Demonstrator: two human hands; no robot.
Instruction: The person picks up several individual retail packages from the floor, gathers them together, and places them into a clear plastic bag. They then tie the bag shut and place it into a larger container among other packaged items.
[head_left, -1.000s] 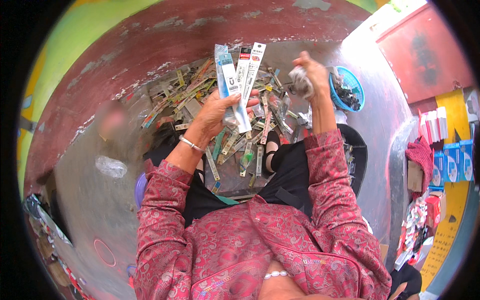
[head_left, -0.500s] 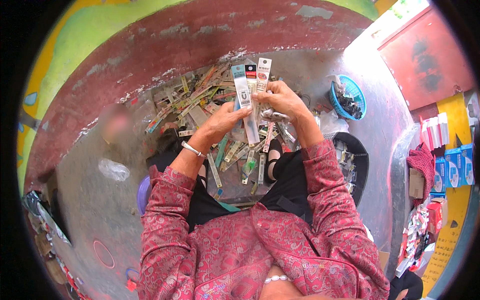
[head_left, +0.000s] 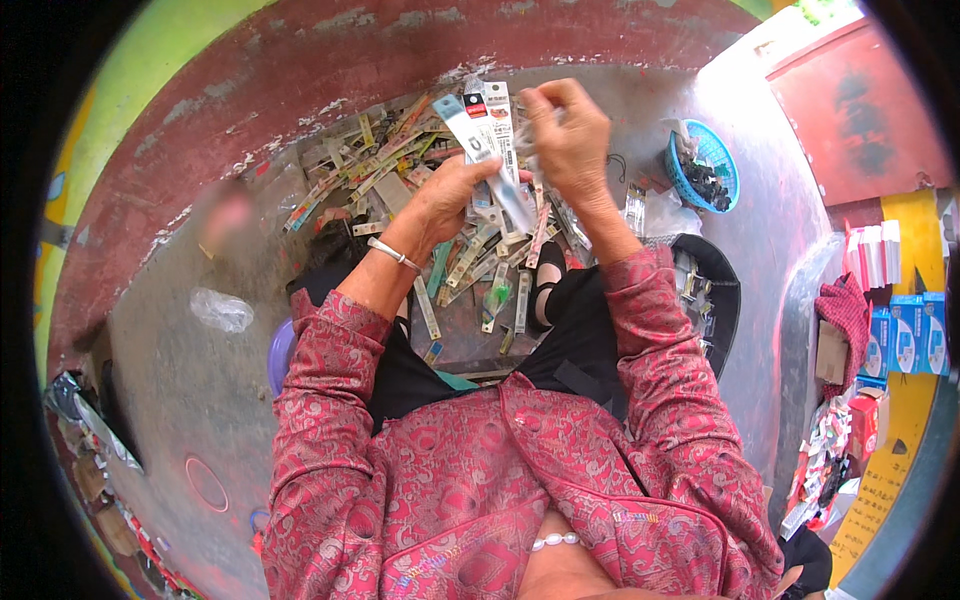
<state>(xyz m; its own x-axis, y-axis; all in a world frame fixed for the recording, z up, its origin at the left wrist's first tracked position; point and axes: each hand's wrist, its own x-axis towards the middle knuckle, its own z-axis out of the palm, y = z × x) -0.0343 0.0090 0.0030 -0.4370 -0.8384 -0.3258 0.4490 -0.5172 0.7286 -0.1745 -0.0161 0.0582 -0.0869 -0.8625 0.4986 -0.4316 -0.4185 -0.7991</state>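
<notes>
My left hand (head_left: 448, 198) is closed round a small fan of long narrow packets (head_left: 478, 135) with hang holes at their tops, one pale blue, one with a red and black head, one white. Just right of their upper ends is my right hand (head_left: 572, 140), raised with curled fingers. Something greyish and smeared shows below its thumb, too blurred to name. Beneath both hands, a loose heap of similar narrow packets (head_left: 385, 178) spreads over the floor between and beyond my feet.
To the right stands a blue plastic basket (head_left: 673, 178) with dark pieces inside. Nearer, by my right knee, a black tub (head_left: 738, 310) holds shiny packets. A clear plastic bag (head_left: 222, 311) lies left, near a purple container (head_left: 281, 358). Blue boxes (head_left: 906, 335) line the right side.
My right hand has come off the packets, moving up and slightly right. The fan of packets has tilted left and closed up somewhat in my left hand.
</notes>
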